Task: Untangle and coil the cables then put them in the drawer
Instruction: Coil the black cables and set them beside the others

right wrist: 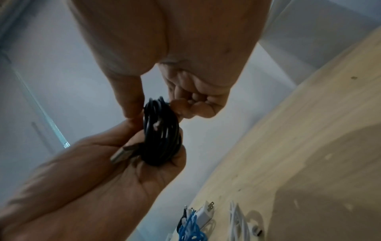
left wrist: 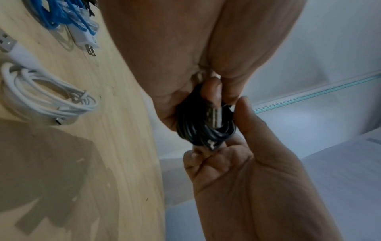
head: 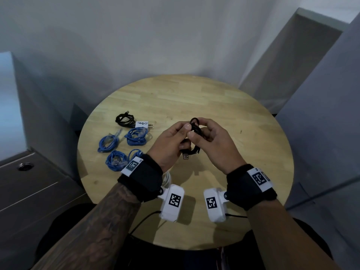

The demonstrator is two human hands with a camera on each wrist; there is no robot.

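Above the middle of the round wooden table (head: 224, 106), both hands hold a small coil of black cable (head: 195, 131). My left hand (head: 184, 137) grips the coil's lower part, and the silver USB plug (head: 186, 156) sticks out below it. My right hand (head: 198, 129) pinches the coil's top loops between thumb and fingers. In the left wrist view the black cable (left wrist: 204, 130) sits between the two hands with the USB plug (left wrist: 214, 117) lying across it. The right wrist view shows the black cable (right wrist: 160, 133) resting in the left palm.
Several blue cable coils (head: 136, 136) lie at the table's left. Behind them is a black cable (head: 124, 120) with a white charger (head: 144, 124). A coiled white cable (left wrist: 41, 94) lies near my left wrist. A grey drawer cabinet (head: 29, 182) stands at the left.
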